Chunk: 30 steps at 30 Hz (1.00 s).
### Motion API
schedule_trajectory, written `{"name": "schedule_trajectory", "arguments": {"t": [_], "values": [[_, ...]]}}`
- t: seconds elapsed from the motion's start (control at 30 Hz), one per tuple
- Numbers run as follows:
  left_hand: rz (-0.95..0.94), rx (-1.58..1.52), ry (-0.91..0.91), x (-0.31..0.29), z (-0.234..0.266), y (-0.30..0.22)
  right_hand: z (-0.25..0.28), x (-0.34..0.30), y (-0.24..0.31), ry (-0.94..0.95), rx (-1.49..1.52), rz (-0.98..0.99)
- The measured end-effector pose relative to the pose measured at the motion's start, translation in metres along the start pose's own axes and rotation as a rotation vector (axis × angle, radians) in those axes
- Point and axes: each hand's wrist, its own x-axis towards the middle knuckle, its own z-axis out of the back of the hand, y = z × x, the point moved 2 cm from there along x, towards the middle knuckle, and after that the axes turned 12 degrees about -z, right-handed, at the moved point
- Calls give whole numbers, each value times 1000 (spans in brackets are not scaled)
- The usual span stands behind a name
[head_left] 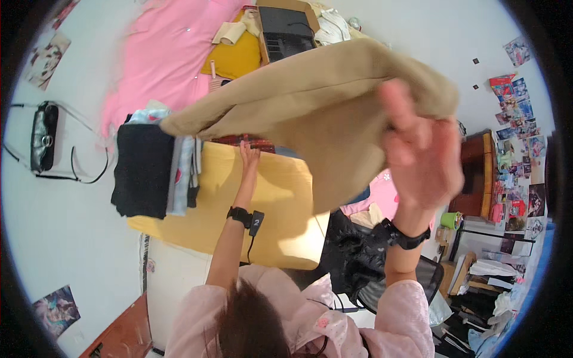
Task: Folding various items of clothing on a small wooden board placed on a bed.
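Observation:
My right hand [421, 155] is raised high on the right, smeared by motion, with its fingers closed on a tan garment [310, 95]. The garment stretches through the air across the table's far side to the left, and its lower part hangs beneath my hand. My left hand [249, 156] rests at the far edge of the yellow table [268, 221], fingers stretched out, beside a red plaid cloth [262, 143] partly covered by the garment. Left of it stands a stack of folded clothes, with a black folded piece [143, 170] and a light blue one [181, 176].
Beyond the table lies a pink bed cover [173, 53] with a mustard cloth [242, 56] and an open cardboard box [289, 30]. A mesh chair [406, 283] with black clothing [346, 253] stands at the right. A black bag [45, 137] hangs on the left wall.

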Motion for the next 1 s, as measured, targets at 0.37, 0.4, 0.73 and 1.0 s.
{"name": "schedule_trajectory", "arguments": {"t": [0.37,0.4,0.73,1.0], "values": [[298,-77,-1,-64,81,-63,-11,-74,-31,-805,-185,-42],[323,-81,13,-67,87,-64,7,-97,-43,-904,-172,-72],[525,363,-195,-57,148,-48,104,-356,-172,-1487,480,-482],[314,290,-82,-62,172,-46,81,-371,-191,-1332,48,-1067]]}}
